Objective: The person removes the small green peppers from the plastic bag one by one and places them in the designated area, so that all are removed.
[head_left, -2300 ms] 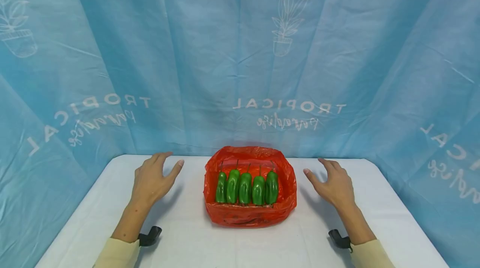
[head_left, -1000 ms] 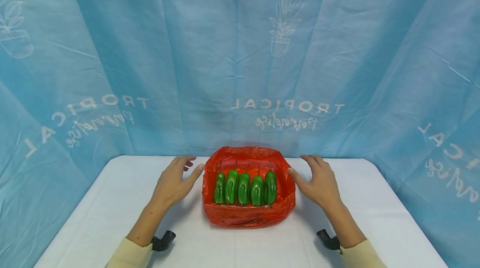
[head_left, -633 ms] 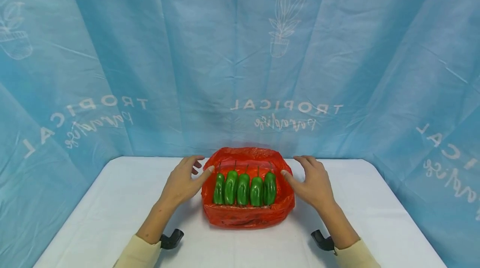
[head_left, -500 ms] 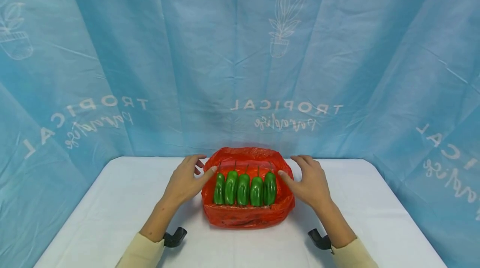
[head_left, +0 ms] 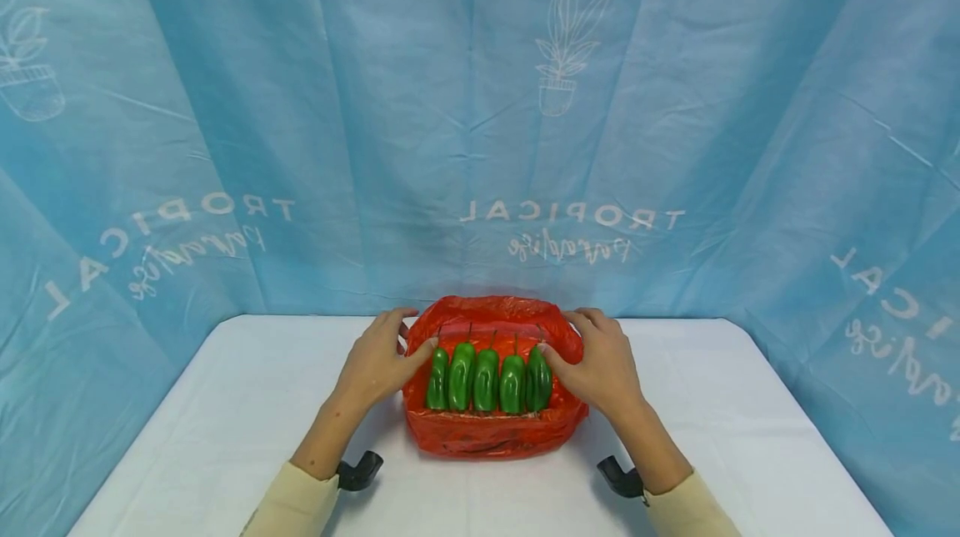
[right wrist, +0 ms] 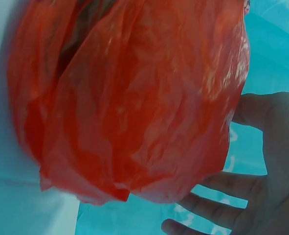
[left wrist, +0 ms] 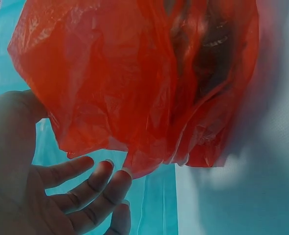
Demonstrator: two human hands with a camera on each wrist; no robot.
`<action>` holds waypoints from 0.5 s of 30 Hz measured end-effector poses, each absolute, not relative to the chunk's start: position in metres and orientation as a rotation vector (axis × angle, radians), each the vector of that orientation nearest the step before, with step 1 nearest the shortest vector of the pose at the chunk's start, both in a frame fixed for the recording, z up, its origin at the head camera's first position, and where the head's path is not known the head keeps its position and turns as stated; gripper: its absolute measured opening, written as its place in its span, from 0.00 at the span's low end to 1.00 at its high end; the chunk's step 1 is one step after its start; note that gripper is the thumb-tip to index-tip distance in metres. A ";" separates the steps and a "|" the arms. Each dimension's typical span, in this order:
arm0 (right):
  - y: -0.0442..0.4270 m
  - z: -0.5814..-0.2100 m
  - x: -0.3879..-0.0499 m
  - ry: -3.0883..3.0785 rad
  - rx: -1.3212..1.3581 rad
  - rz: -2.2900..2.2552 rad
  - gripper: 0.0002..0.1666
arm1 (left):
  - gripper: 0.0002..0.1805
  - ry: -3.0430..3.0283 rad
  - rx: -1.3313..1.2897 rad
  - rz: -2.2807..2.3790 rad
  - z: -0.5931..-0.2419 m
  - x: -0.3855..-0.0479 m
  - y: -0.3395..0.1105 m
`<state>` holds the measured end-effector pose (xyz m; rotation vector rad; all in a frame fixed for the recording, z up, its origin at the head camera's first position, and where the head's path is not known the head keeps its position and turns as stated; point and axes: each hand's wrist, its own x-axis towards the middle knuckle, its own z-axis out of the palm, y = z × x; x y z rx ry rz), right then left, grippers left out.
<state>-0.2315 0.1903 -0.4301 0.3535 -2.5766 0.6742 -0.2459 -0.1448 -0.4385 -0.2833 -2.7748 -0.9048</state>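
A red plastic bag (head_left: 487,437) with its mouth open stands at the middle of the table, with several green peppers (head_left: 486,380) in a row inside. At its left side is the left hand (head_left: 378,360), thumb over the rim and fingers outside. The right hand (head_left: 596,362) lies likewise at the right side, its thumb by the rightmost pepper. In the left wrist view the left hand (left wrist: 61,191) has its fingers relaxed beside the bag (left wrist: 100,78). The right wrist view has the right hand (right wrist: 261,186) with fingers spread at the edge of the bag (right wrist: 149,112). Neither hand visibly grips.
A white cloth covers the table (head_left: 750,437). Behind and at both sides hangs a blue curtain (head_left: 405,128) with printed lettering and plants. A black strap piece (head_left: 360,471) sits at the left wrist and another (head_left: 620,477) at the right.
Both hands have moved inward from the sides to the bag, and their thumbs have come over its rim. The bag and peppers have kept their place.
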 end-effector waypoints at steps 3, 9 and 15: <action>0.186 -0.430 -0.231 -2.573 0.371 0.678 0.36 | 0.35 -2.778 -0.295 -0.900 -0.437 -0.246 -0.143; 0.175 -0.430 -0.232 -2.578 0.394 0.695 0.34 | 0.33 -2.776 -0.305 -0.896 -0.435 -0.248 -0.140; 0.166 -0.429 -0.230 -2.638 0.409 0.671 0.33 | 0.33 -2.791 -0.297 -0.899 -0.435 -0.249 -0.138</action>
